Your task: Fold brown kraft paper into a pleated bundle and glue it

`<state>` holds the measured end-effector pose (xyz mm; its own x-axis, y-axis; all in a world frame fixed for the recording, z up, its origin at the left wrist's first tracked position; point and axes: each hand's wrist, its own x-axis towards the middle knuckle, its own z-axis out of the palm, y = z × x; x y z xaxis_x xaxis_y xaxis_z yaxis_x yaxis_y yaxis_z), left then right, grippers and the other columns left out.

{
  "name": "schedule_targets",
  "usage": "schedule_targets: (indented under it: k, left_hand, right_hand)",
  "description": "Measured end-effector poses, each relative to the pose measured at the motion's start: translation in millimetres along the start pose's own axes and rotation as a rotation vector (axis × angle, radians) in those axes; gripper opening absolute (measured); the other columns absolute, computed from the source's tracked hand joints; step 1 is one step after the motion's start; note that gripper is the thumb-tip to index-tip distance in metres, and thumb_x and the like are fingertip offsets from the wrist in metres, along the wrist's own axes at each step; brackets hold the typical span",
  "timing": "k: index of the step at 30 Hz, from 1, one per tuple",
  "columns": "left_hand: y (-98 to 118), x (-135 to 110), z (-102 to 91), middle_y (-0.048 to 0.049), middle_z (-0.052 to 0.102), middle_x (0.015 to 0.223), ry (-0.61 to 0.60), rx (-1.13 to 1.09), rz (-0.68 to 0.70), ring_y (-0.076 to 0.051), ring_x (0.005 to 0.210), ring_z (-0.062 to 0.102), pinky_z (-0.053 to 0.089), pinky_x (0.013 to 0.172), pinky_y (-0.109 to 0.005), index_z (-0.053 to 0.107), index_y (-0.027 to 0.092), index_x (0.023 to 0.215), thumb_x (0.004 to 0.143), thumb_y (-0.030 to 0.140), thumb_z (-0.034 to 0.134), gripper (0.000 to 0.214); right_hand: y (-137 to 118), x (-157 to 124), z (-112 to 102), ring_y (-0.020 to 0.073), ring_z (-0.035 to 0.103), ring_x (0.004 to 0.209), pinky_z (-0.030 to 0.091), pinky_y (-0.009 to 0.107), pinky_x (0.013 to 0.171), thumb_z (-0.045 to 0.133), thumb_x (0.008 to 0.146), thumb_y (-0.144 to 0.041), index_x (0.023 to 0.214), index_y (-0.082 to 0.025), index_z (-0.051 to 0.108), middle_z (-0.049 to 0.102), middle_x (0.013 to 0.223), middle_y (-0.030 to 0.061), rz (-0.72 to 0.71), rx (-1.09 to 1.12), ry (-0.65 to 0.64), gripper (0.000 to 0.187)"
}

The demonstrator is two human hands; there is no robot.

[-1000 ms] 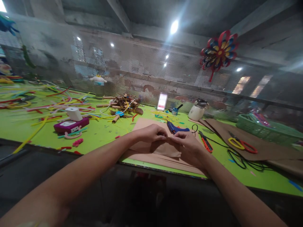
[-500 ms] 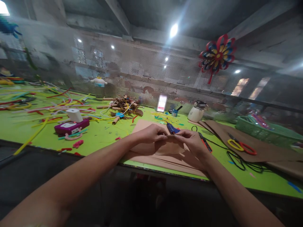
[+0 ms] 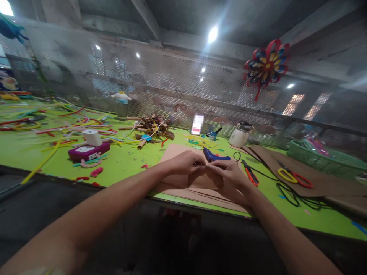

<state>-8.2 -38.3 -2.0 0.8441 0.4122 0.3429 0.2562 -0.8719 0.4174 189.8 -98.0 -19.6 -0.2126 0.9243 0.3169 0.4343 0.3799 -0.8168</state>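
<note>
In the head view my left hand (image 3: 187, 162) and my right hand (image 3: 229, 172) meet over the front of the table. Their fingers pinch the top edge of a piece of brown kraft paper (image 3: 205, 181), thumbs near each other. The part between the fingertips is partly hidden. Beneath it lie larger sheets of kraft paper (image 3: 173, 152), reaching the table's front edge. A blue glue gun (image 3: 215, 156) rests just beyond my right hand. An orange-and-black utility knife (image 3: 250, 175) lies to the right of that hand.
Scissors (image 3: 295, 178) with yellow and red handles lie on brown paper at right, beside a black cable (image 3: 289, 194) and a green basket (image 3: 341, 158). A white jug (image 3: 240, 134) stands behind. At left are a purple box (image 3: 88, 151), pipe cleaners (image 3: 43, 164) and a twig pile (image 3: 155, 130).
My right hand's fingers have shifted left along the paper's top edge, closer to my left fingertips. More of the glue gun now shows. The view has moved slightly.
</note>
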Motion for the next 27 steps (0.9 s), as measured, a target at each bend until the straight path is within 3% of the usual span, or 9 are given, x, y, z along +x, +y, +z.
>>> schedule_targets:
  k: [5,9,14,18,22,27]
  left_hand:
    - [-7,0,-4.2,-0.0017,0.064,0.063,-0.028,-0.009,-0.095,-0.009,0.054,0.052,0.032,0.052,-0.019,0.068,0.014,0.076,0.079,0.028,0.051,0.021]
    - [-13,-1,-5.0,-0.0003,0.062,0.059,-0.047,-0.014,-0.109,-0.009,0.051,0.05,0.032,0.051,-0.019,0.066,0.014,0.078,0.079,0.025,0.051,0.018]
    - [-15,-1,-6.4,0.0017,0.059,0.054,-0.096,-0.11,-0.168,-0.007,0.043,0.048,0.033,0.048,-0.018,0.063,0.014,0.078,0.08,0.029,0.052,0.018]
    - [-20,0,-7.0,0.0019,0.058,0.052,-0.104,-0.212,-0.261,-0.007,0.038,0.048,0.033,0.044,-0.019,0.061,0.013,0.072,0.076,0.037,0.057,0.024]
    - [-22,-2,-10.9,0.0018,0.056,0.049,-0.128,-0.393,-0.3,-0.008,0.041,0.051,0.035,0.045,-0.019,0.059,0.013,0.067,0.073,0.044,0.061,0.032]
    - [-20,-7,-17.0,0.0041,0.05,0.05,-0.125,-0.702,-0.278,-0.006,0.043,0.046,0.032,0.043,-0.018,0.058,0.012,0.069,0.068,0.045,0.068,0.034]
  right_hand:
    - [2,-2,-3,0.0102,0.046,0.048,0.034,0.023,0.045,0.063,0.072,-0.044,0.073,-0.014,0.068,0.055,0.054,-0.0004,0.081,0.072,-0.007,0.03]
    - [4,-1,-5,0.0072,0.037,0.042,0.029,0.021,0.041,0.064,0.07,-0.047,0.071,-0.014,0.064,0.044,0.045,-0.0048,0.112,0.146,-0.003,0.033]
    - [10,2,-4,0.0051,0.031,0.037,0.024,0.021,0.037,0.071,0.063,-0.049,0.059,-0.015,0.057,0.042,0.042,-0.0054,0.148,0.221,0.115,0.037]
    - [16,2,-5,0.0055,0.03,0.036,0.024,0.021,0.036,0.07,0.062,-0.053,0.056,-0.016,0.056,0.041,0.041,-0.0052,0.168,0.239,0.125,0.04]
    - [24,4,-13,0.0066,0.037,0.038,0.03,0.021,0.038,0.065,0.069,-0.053,0.063,-0.014,0.06,0.046,0.045,-0.0035,0.179,0.308,0.02,0.04]
    - [20,4,-21,0.0162,0.061,0.071,0.048,0.028,0.066,0.056,0.079,-0.049,0.096,-0.015,0.067,0.066,0.081,0.0074,0.073,0.526,0.027,0.039]
